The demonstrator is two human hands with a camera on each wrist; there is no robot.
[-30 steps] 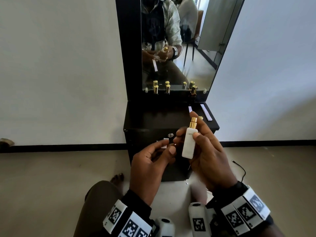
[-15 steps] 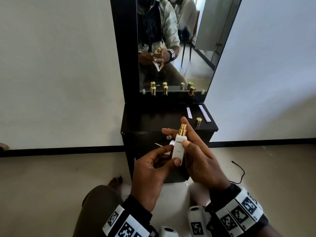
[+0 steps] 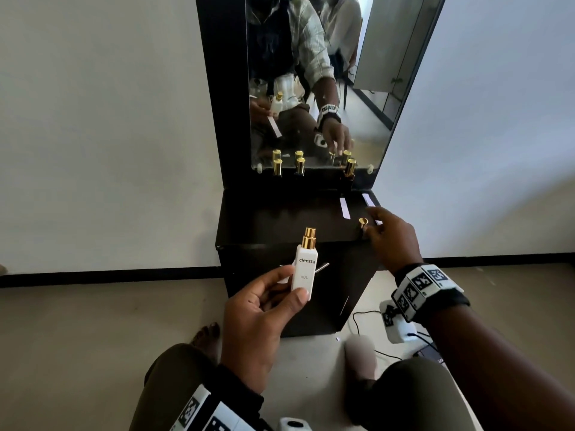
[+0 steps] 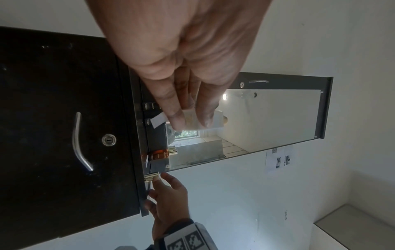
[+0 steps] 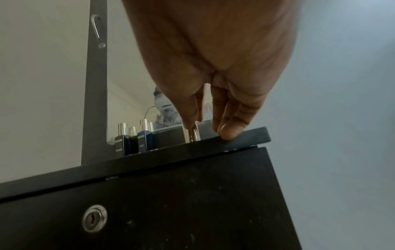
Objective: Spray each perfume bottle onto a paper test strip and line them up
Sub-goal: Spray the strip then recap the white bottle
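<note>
We see the left hand (image 3: 258,318) gripping the white perfume bottle (image 3: 304,269) upright, its gold nozzle bare, in front of the black desk (image 3: 280,219), with a paper strip (image 4: 157,120) pinched behind it. The right hand (image 3: 393,241) pinches the gold cap (image 3: 362,223) at the desk's front right, beside two strips (image 3: 344,207) lying flat.

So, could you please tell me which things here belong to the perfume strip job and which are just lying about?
Belong to the job:
- white perfume bottle and a paper strip, both in the left hand
- gold cap by the right hand
- two strips laid on the cabinet top
- three capped bottles by the mirror

Just lying about:
- black cable on the floor
- cabinet lock
</note>
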